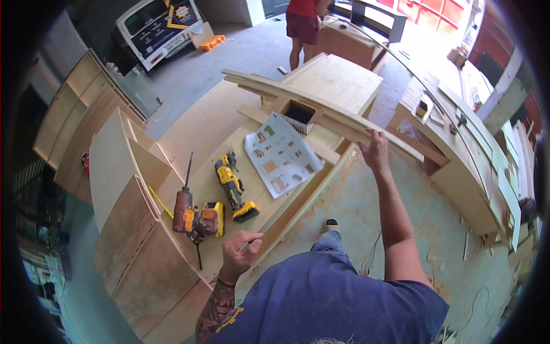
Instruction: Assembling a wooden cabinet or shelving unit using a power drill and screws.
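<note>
Head view: bare floor is seen at four o'clock. The right hand is clamped on a curved board; the left hand is closed around a pencil.

We cannot tell what the thin thing in our left hand is; its body hides behind the curled fingers. Our right hand's fingertips are hidden over the far edge of the curved wooden rail. The person beyond is cut off at the top edge.
</note>
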`<control>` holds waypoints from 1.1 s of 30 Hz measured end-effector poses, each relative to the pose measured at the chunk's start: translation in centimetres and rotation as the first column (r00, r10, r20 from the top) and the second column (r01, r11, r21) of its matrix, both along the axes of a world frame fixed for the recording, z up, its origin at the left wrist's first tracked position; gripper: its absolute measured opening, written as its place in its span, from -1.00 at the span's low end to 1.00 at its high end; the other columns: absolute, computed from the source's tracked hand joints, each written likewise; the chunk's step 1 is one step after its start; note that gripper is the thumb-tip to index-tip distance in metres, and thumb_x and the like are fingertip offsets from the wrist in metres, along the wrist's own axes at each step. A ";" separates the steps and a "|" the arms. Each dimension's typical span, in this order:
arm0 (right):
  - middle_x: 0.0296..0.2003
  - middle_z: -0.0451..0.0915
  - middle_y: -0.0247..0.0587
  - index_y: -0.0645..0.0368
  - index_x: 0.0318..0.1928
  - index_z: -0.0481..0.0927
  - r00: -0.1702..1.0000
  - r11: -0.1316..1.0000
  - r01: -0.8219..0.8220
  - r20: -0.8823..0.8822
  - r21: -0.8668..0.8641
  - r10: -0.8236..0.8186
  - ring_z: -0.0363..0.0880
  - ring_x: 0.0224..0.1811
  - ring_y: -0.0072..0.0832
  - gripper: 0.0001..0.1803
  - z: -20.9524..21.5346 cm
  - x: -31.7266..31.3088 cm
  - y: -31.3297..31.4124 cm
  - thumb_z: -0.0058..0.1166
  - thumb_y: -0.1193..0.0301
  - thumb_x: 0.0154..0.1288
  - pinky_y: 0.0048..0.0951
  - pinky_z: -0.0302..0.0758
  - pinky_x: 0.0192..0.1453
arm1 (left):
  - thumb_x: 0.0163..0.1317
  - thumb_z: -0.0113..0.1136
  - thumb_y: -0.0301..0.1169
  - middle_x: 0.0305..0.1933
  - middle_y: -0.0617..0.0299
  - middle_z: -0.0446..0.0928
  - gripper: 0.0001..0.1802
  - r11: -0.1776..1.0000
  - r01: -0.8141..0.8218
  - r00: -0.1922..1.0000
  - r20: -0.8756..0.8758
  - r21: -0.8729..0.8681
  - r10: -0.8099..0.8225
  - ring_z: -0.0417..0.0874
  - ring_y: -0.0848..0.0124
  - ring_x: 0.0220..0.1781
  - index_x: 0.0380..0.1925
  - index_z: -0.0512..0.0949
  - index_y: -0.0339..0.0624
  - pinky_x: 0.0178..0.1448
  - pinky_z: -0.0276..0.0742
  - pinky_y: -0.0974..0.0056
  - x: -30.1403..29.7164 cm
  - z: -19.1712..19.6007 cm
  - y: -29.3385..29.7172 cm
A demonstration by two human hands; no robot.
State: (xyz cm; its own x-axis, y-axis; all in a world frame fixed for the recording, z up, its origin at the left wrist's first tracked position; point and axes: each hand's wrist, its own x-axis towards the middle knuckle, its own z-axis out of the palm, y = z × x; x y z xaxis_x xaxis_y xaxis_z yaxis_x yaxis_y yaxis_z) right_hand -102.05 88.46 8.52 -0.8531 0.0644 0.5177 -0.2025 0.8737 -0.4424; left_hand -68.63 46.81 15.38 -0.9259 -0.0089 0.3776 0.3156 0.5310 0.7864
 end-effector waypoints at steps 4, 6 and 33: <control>0.32 0.51 0.03 0.06 0.51 0.37 0.944 0.955 -0.137 0.327 0.263 0.045 0.34 0.52 0.03 0.21 1.5 -9.2 3.6 0.69 -0.01 -0.16 0.45 0.14 0.61 | 0.44 0.34 -0.36 -0.21 0.15 0.77 -0.76 0.973 0.125 0.962 0.217 0.192 -0.166 0.76 0.42 -0.21 -0.04 0.76 -0.30 -0.08 0.66 0.27 -10.8 0.8 7.4; 0.34 0.56 0.11 0.14 0.45 0.43 0.862 0.900 -0.251 0.506 0.356 0.040 0.45 0.49 0.04 0.26 -0.7 -13.2 6.4 0.68 -0.20 -0.25 0.38 0.21 0.61 | 0.53 0.29 -0.33 -0.08 0.19 0.76 -0.65 0.861 0.223 0.784 0.441 0.457 -0.437 0.74 0.50 -0.08 0.17 0.66 -0.34 0.06 0.67 0.33 -17.8 0.1 12.5; 0.05 0.72 0.20 0.22 0.24 0.44 0.740 0.902 -0.417 0.617 0.108 0.268 0.72 0.12 0.11 -0.16 0.0 -27.2 16.3 0.54 0.10 0.04 0.04 0.64 0.17 | 0.46 0.32 -0.39 0.11 0.10 0.61 -0.59 0.746 -0.414 0.800 0.599 0.522 0.025 0.65 0.41 0.05 0.16 0.46 -0.38 0.14 0.72 0.16 -42.7 -13.2 33.1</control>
